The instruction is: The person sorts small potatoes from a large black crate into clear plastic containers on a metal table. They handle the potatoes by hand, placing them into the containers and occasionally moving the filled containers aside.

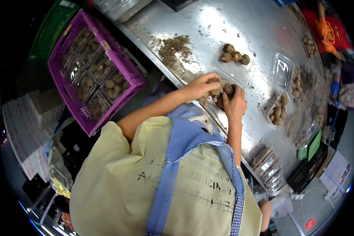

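Observation:
Brown, rough-skinned tubers, taro-like, lie in a clear plastic clamshell container point(230, 77) at the near edge of a metal table point(253, 35). My left hand point(205, 87) is curled around a tuber point(214, 92) over the container's left side. My right hand point(235, 101) rests at the right side, its fingers spread along the tubers point(228, 88) inside; whether it grips one is hidden. Just beyond the container sits a small group of loose tubers point(236, 56). Two filled containers point(277, 110) point(297, 84) and an open lid point(283, 70) lie to the right.
A purple crate point(140, 78) with filled clear packs stands left of the table. Dirt crumbs point(175, 50) cover part of the tabletop. Stacked packs point(267, 168) lie at the near right edge. Across the table are people, one wearing orange gloves point(324, 32), another a blue glove point(335, 91).

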`<action>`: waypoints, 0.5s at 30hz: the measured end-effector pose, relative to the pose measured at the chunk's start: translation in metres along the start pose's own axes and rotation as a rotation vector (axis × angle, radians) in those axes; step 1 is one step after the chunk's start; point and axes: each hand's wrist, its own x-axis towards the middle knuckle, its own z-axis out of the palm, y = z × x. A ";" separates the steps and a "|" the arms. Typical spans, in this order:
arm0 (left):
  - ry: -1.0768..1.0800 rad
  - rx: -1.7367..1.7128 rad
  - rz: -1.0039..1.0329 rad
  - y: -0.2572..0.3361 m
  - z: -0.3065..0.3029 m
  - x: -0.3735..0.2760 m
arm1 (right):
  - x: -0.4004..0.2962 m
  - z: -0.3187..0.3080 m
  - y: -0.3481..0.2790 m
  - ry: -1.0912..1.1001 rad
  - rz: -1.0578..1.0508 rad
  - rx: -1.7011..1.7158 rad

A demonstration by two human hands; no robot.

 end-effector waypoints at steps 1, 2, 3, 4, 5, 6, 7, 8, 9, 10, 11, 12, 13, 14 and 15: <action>-0.023 0.002 0.012 -0.003 0.000 0.002 | 0.001 0.000 0.000 -0.006 -0.001 0.011; -0.019 0.022 0.000 -0.004 0.001 0.001 | 0.002 -0.002 -0.002 -0.036 0.006 0.027; -0.027 0.045 -0.017 -0.003 0.004 -0.001 | 0.000 -0.002 -0.002 -0.036 0.008 0.012; -0.036 0.040 -0.025 -0.001 0.007 -0.002 | 0.000 0.000 -0.001 -0.039 0.001 0.001; -0.034 0.053 -0.041 -0.002 0.007 -0.002 | 0.000 0.000 -0.001 -0.041 -0.006 -0.010; -0.022 0.053 -0.046 -0.002 0.009 -0.003 | 0.001 -0.002 -0.003 -0.062 -0.013 -0.016; -0.010 0.054 -0.050 -0.002 0.010 -0.004 | 0.001 -0.003 -0.005 -0.092 0.013 -0.021; -0.021 0.044 -0.037 -0.004 0.010 -0.005 | 0.001 -0.001 -0.003 -0.089 0.003 -0.011; -0.031 0.034 -0.023 -0.005 0.009 -0.006 | 0.001 0.000 -0.002 -0.087 -0.009 -0.001; -0.036 0.036 0.000 -0.008 0.007 -0.006 | 0.002 -0.001 -0.002 -0.118 0.002 -0.020; -0.016 0.016 0.006 -0.010 0.008 -0.007 | 0.003 0.001 -0.001 -0.123 -0.007 -0.026; -0.020 0.016 0.014 -0.012 0.007 -0.006 | 0.004 0.002 0.001 -0.132 -0.011 -0.037; -0.024 0.017 0.021 -0.014 0.006 -0.005 | 0.005 0.002 0.003 -0.141 -0.014 -0.049; -0.006 0.019 0.034 -0.015 0.004 -0.006 | 0.005 0.003 0.002 -0.137 -0.027 -0.049; 0.010 0.023 0.048 -0.015 0.003 -0.006 | 0.006 0.003 0.001 -0.131 -0.038 -0.050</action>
